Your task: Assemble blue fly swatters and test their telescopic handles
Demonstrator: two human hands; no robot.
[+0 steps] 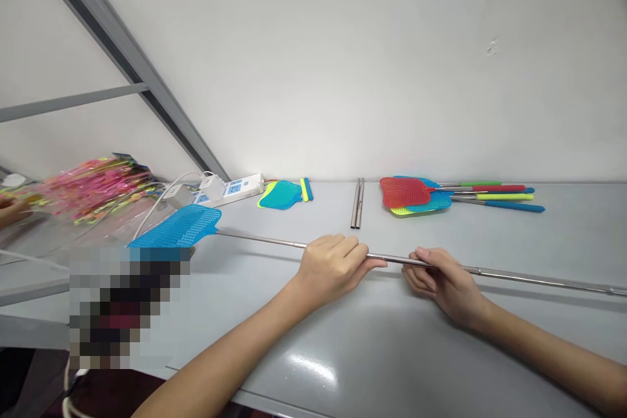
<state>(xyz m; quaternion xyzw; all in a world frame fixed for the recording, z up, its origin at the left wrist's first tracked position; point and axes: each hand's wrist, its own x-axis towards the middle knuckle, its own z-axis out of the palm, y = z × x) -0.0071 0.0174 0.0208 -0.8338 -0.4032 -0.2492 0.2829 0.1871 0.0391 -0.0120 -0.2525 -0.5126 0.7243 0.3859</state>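
Across the grey table (pixel 313 346), a telescopic steel fly-swatter shaft (pixel 259 240) runs slightly slanted from its blue mesh head (pixel 179 227) out past the right edge of view, the left hand (pixel 330 268), nearer the head, closed around it and the right hand (pixel 443 284) gripping it just beside.

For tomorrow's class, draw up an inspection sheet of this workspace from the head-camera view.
surface: grey table, glare near the front.
job's things: blue fly swatter on a long steel rod.
clutter: red-topped stack of swatters, teal swatter, two steel tubes, pink wrapped bundle.
grippers: left hand and right hand both closed round the rod.
cables: white cable to white power strip.
surroundings: white wall, grey metal strut, another person's hand at left edge, pixelated patch.
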